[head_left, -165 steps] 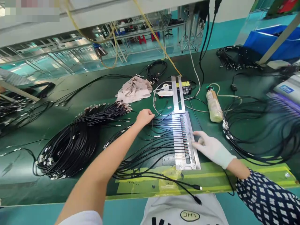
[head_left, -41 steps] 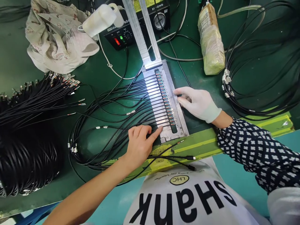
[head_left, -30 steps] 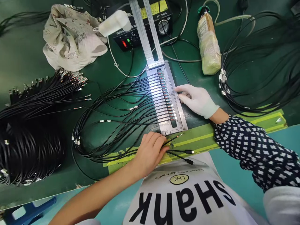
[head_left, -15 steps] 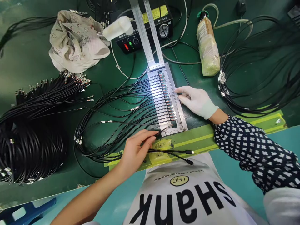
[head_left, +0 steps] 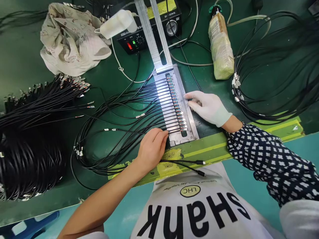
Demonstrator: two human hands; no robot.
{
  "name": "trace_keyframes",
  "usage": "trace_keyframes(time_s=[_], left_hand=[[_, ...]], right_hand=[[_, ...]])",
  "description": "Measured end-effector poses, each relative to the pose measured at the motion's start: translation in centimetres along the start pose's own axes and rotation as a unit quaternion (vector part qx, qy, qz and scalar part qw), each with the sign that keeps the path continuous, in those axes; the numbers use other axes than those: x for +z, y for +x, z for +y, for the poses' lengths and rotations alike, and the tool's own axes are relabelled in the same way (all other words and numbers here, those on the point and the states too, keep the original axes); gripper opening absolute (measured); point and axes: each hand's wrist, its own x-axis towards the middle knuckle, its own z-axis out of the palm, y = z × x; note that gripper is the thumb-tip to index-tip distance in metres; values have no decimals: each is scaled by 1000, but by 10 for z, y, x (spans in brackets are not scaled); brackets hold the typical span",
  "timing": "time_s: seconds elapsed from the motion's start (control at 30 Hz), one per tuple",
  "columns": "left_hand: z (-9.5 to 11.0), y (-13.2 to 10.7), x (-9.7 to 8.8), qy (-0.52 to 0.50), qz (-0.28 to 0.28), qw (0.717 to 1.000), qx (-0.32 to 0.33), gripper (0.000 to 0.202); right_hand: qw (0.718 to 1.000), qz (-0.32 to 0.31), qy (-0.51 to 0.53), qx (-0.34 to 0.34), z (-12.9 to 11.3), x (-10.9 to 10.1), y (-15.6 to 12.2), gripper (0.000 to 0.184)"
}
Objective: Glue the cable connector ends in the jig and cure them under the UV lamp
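Note:
My left hand (head_left: 152, 146) is bare, its thumb and index finger pinched on a thin black cable at the lower left of a metal jig (head_left: 171, 141). The cable's stripped end reaches across the jig to the bottom of a row of cable ends. Several black cables (head_left: 119, 114) lie side by side in the jig's slots, with small connectors (head_left: 177, 103) lined up along its opening. My right hand (head_left: 209, 108) wears a white glove. Its thumb and index fingertips press against the jig's right edge. Two cable plugs (head_left: 200, 173) stick out below my left hand, over the bench edge.
Bundled black cables (head_left: 32, 159) pile up at left, and more coils (head_left: 269, 113) lie at right. Behind the jig stands a black control box (head_left: 149, 31) with a gauge. A crumpled cloth (head_left: 72, 43), a white adapter (head_left: 119, 24) and a wrapped bottle (head_left: 220, 46) are around it.
My left hand has moved slightly up and right, bringing the held cable end from a tilt into line with the row on the jig. My right hand stays at the jig's edge.

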Motion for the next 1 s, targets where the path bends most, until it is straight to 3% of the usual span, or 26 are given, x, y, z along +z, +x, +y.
trace_keyframes(time_s=[0.27, 0.63, 0.87, 1.0], left_hand=[[-3, 1, 0, 62, -4, 995, 74, 20], [-9, 3, -4, 74, -29, 985, 151, 35], [-11, 6, -2, -6, -18, 993, 115, 35], [-11, -4, -1, 14, -33, 996, 84, 38]], right_hand=[[1000, -4, -6, -1, -1, 1, 1, 30], [999, -16, -33, -6, 0, 1, 3, 30], [999, -17, -31, -10, -2, 0, 3, 30], [999, -19, -25, -7, -1, 0, 4, 30]])
